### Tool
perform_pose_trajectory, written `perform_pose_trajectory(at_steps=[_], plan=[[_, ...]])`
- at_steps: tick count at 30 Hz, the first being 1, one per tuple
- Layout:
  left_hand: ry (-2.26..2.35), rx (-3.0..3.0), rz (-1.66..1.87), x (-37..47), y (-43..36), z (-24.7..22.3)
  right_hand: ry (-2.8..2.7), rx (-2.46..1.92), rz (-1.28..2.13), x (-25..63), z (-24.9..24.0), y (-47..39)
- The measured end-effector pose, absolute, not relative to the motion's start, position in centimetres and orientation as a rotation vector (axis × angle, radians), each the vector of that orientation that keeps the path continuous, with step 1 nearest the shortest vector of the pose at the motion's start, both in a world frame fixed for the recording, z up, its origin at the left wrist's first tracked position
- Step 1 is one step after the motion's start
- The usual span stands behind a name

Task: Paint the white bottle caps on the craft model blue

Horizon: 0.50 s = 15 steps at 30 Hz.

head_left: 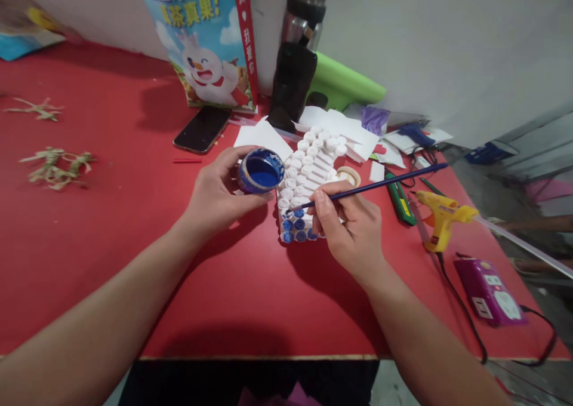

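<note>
My left hand (224, 194) is wrapped round a small round jar of blue paint (261, 170), tilted so that its open mouth shows. In my right hand (351, 224) is a thin dark blue paintbrush (385, 182), pinched near its bristle end. The brush tip meets the lower left part of a white piece made of rolled paper tubes (290, 183). Several roll ends along its near edge are blue; the others are white. The jar is just left of the rolls, partly over them. Behind my right hand lies a roll of tape (348, 177).
A black phone (202, 130), a printed bag (210, 54), a black device (293, 74) and white paper (340, 128) are behind. To the right are a green cutter (400, 200), a yellow glue gun (441, 218) and a purple power box (490, 292) with cables. Straw pieces (58, 168) lie left.
</note>
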<state>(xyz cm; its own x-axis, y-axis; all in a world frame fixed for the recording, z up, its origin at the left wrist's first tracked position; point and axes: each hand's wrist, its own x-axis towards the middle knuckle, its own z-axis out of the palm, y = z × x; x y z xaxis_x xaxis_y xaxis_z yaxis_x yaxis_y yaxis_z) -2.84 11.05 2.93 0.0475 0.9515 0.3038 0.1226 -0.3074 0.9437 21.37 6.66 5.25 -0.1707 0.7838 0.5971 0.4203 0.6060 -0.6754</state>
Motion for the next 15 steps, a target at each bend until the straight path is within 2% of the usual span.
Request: perform_pose_trajectory(at_steps=[15], plan=[[1.11,1.512,1.347,-2.76,10.92,2.88,-1.833,-0.987,0.407,21.13,5.28,6.63]])
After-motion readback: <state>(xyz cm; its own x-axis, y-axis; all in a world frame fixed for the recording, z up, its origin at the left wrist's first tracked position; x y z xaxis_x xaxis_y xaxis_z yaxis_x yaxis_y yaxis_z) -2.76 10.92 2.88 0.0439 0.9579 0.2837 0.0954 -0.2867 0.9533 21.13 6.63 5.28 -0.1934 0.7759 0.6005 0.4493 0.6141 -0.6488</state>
